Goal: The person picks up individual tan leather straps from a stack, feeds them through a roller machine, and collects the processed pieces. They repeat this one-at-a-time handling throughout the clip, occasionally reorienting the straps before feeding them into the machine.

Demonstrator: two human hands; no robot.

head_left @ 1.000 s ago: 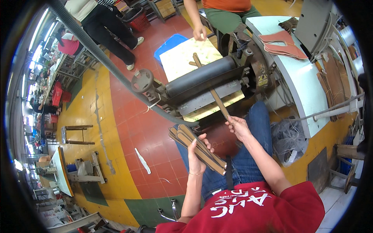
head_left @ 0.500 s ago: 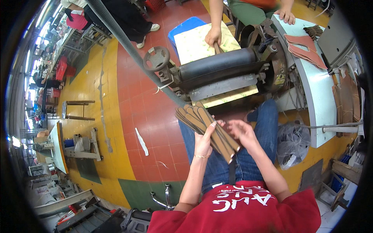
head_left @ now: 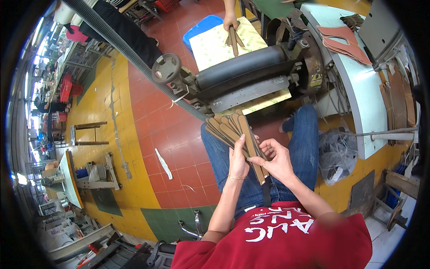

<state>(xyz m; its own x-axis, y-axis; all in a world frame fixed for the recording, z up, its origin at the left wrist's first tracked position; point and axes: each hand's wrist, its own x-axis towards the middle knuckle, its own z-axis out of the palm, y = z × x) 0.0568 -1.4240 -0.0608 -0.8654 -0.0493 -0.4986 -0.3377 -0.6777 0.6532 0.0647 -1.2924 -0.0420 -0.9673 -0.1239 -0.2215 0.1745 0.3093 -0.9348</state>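
I see one roller machine (head_left: 244,76) ahead of my knees, its black drum crosswise so strips can feed through. One pale sheet (head_left: 224,42) lies on its far side, where a co-worker's hand (head_left: 230,20) rests on more strips. My left hand (head_left: 238,159) clasps a fanned bundle of brown leather strips (head_left: 233,130) over my lap, roughly seven, spread for picking. My right hand (head_left: 275,159) pinches the bundle's lower end.

strips (head_left: 233,127) on lap, roller machine (head_left: 244,76) ahead, table (head_left: 358,85) right.
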